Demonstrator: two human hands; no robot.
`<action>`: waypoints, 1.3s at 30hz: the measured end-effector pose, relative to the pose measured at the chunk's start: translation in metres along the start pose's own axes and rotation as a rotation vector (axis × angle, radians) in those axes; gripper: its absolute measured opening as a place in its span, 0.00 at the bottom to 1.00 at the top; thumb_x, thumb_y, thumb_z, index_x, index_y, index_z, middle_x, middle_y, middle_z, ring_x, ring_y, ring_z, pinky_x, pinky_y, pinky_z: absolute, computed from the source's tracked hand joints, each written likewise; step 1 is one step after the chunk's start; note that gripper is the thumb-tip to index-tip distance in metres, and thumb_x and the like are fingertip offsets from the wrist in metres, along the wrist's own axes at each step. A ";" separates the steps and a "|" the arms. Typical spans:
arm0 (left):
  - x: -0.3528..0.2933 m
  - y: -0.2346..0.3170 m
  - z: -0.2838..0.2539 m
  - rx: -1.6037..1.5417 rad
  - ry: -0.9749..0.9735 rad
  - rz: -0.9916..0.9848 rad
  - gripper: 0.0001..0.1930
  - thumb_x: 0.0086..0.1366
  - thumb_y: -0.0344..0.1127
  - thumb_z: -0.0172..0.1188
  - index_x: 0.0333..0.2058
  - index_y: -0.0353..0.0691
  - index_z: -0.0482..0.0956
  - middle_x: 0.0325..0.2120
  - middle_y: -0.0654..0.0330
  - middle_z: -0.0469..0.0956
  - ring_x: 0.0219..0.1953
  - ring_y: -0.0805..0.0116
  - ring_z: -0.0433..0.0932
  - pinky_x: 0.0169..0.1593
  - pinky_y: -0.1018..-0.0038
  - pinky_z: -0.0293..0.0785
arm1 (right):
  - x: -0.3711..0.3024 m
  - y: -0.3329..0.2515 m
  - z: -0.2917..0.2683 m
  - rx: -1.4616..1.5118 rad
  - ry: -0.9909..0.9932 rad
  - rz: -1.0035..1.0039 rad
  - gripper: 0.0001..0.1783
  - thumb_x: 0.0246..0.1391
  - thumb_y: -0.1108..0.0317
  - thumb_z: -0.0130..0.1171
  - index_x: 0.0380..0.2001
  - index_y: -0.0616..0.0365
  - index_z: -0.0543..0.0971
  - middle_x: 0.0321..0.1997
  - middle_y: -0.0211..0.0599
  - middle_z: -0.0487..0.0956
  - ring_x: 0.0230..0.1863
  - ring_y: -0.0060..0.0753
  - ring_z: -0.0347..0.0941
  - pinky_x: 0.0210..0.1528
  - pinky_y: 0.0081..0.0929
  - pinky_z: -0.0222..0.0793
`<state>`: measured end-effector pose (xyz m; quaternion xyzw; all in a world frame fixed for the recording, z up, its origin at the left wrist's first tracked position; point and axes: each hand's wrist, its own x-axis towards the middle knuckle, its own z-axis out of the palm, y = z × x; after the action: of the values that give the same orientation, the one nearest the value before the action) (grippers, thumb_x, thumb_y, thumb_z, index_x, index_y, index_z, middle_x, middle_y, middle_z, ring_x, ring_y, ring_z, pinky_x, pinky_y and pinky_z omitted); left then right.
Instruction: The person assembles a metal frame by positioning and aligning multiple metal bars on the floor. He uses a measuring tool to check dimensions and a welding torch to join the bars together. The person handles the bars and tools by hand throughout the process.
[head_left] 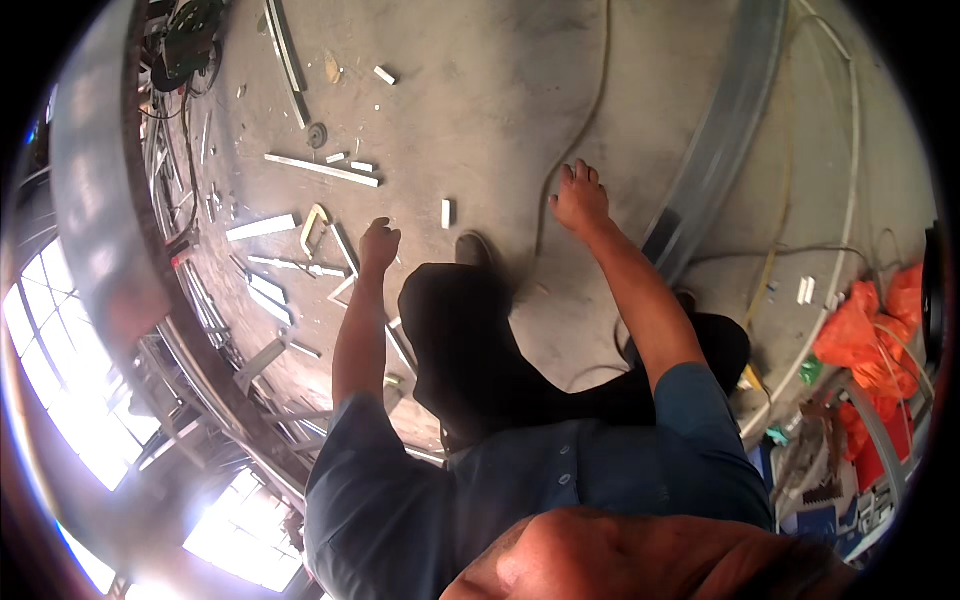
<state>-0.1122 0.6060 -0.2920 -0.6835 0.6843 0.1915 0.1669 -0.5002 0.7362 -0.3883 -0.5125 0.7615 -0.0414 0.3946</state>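
Observation:
My left hand [380, 245] hangs over the floor with its fingers loosely bent and a little apart. Nothing shows in it. Near it are a yellowish C-shaped clamp [308, 238], a long metal strip [345, 248] and a short white offcut [447, 214]. Over on the right, my right hand [580, 200] is held out above the concrete, fingers half curled and separated, with no object visible in it. A dark cable [571, 146] runs along the floor beside this hand. The palms of both hands are hidden.
A broad grey metal beam [725, 130] stretches along the right. Metal offcuts [262, 228] and a long bar [322, 170] litter the left floor. Orange plastic bags [862, 330] lie at far right. A hose [851, 150] curves past them. My shoe [474, 247] stands near the short offcut.

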 end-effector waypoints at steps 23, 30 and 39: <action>0.314 -0.375 0.098 -0.405 0.046 -0.818 0.24 0.52 0.31 0.58 0.50 0.35 0.74 0.36 0.55 0.79 0.30 0.61 0.78 0.27 0.63 0.72 | 0.107 -0.082 0.128 -0.173 -0.125 0.423 0.62 0.49 0.24 0.53 0.75 0.49 0.42 0.77 0.65 0.26 0.77 0.65 0.16 0.66 0.82 0.27; 0.292 -0.406 0.092 -0.402 0.006 -0.587 0.12 0.61 0.40 0.59 0.29 0.36 0.82 0.25 0.58 0.81 0.28 0.65 0.79 0.31 0.69 0.73 | 0.110 -0.082 0.123 -0.081 -0.148 0.385 0.63 0.49 0.24 0.53 0.75 0.50 0.40 0.76 0.64 0.23 0.76 0.64 0.10 0.66 0.82 0.22; 0.230 -0.205 0.088 -0.285 -0.031 -0.620 0.13 0.53 0.39 0.53 0.24 0.33 0.79 0.17 0.53 0.76 0.15 0.61 0.72 0.24 0.63 0.69 | 0.093 -0.072 0.099 0.008 -0.164 0.340 0.64 0.48 0.25 0.56 0.76 0.46 0.40 0.78 0.59 0.24 0.78 0.58 0.14 0.68 0.79 0.25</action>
<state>0.0878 0.4500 -0.4885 -0.8725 0.4078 0.2355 0.1303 -0.3979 0.6608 -0.4750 -0.3766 0.8023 0.0647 0.4586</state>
